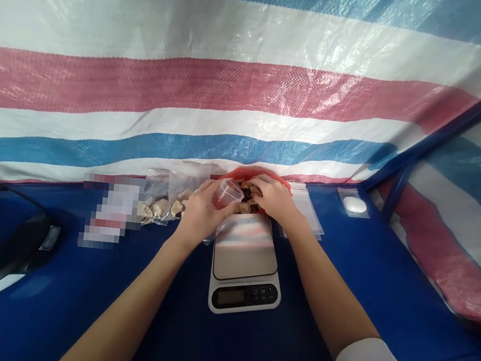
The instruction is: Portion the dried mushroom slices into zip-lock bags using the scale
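My left hand (204, 208) is closed around a small clear plastic cup (229, 193), which is tilted over the back edge of the scale. Behind the scale lies an opened red plastic bag (262, 173) with brown dried mushrooms (245, 205) in it. At the bag's mouth, my right hand (276, 198) has its fingers curled in a pinch on the dried mushrooms; the fingertips are partly hidden. A white kitchen scale (246, 249) with a bare metal plate stands between my forearms, its display dark.
Clear zip bags of pale dried slices (155, 209) lie left of my left hand. Flat zip bags (308, 212) lie to the right, with a white oval object (354, 204) farther off. A black strap-like object (0, 242) is at left. Striped sheeting (232, 89) walls the blue table's back.
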Action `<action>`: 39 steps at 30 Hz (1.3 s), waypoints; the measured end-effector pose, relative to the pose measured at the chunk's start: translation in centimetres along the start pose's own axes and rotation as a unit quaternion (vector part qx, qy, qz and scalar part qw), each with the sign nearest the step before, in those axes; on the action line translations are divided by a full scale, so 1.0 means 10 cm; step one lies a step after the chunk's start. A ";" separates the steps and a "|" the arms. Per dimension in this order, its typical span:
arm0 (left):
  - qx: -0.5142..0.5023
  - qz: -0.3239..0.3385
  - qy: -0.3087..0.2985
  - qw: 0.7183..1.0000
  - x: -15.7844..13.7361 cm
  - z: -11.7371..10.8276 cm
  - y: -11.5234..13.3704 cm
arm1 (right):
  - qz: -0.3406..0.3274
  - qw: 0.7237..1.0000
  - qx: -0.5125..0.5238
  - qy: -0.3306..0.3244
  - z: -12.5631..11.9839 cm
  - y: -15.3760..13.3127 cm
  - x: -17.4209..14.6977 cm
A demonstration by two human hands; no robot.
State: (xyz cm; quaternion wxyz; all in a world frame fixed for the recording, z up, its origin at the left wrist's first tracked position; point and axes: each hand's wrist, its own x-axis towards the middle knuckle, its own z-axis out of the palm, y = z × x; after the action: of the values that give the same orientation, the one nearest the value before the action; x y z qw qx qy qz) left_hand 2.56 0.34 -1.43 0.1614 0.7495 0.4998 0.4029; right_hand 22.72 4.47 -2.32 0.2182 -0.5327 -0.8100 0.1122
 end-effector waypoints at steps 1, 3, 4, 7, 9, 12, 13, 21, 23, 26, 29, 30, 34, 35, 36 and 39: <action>0.000 -0.001 -0.004 1.000 -0.01 -0.01 -0.01 | -0.003 1.000 0.010 0.003 0.01 0.00 0.00; 0.000 -0.003 -0.008 1.000 -0.03 -0.02 -0.02 | -0.004 1.000 0.028 0.011 0.01 0.01 0.00; -0.003 -0.005 -0.007 1.000 -0.04 -0.03 -0.02 | -0.002 0.999 0.035 0.014 0.01 0.02 0.00; -0.012 -0.006 0.001 1.000 -0.04 -0.04 -0.01 | 0.012 0.998 0.054 0.020 0.00 0.06 0.01; -0.015 -0.005 0.000 1.000 -0.04 -0.04 0.00 | 0.023 0.997 0.075 0.025 -0.02 0.08 0.01; -0.012 -0.005 -0.013 1.000 -0.04 -0.04 0.00 | 0.033 0.991 0.128 0.036 -0.04 0.09 0.02; -0.010 -0.005 -0.016 1.000 -0.04 -0.04 0.00 | 0.033 0.987 0.149 0.040 -0.05 0.09 0.02; -0.031 0.033 -0.049 0.998 -0.03 -0.12 -0.01 | -0.007 0.958 0.272 0.090 -0.34 -0.06 -0.05; -0.038 0.035 -0.054 0.997 -0.02 -0.15 0.01 | -0.009 0.953 0.288 0.095 -0.40 -0.10 -0.07; -0.039 0.035 -0.059 0.997 -0.01 -0.19 0.04 | -0.013 0.945 0.311 0.103 -0.44 -0.12 -0.08; -0.041 0.038 -0.062 0.997 -0.01 -0.19 0.03 | -0.011 0.941 0.318 0.110 -0.45 -0.10 -0.08; -0.039 0.038 -0.063 0.997 -0.01 -0.18 0.02 | -0.009 0.940 0.322 0.110 -0.46 -0.10 -0.08; -0.023 0.033 -0.075 0.996 -0.03 -0.13 -0.03 | -0.009 0.934 0.342 0.105 -0.46 -0.16 -0.08; -0.021 0.031 -0.075 0.996 -0.03 -0.11 -0.04 | -0.013 0.933 0.344 0.102 -0.45 -0.19 -0.08; -0.019 0.030 -0.074 0.997 -0.03 -0.10 -0.05 | -0.019 0.934 0.343 0.097 -0.44 -0.22 -0.08; -0.020 0.025 -0.067 0.997 -0.04 -0.08 -0.06 | -0.037 0.940 0.328 0.084 -0.38 -0.32 -0.09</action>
State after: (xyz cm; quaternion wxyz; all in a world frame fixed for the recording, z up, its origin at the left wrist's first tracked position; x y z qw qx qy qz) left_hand 1.56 0.12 -1.49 0.1993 0.7838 0.4611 0.3652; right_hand 22.21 2.20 2.12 0.4521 -0.4087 -0.7260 0.3185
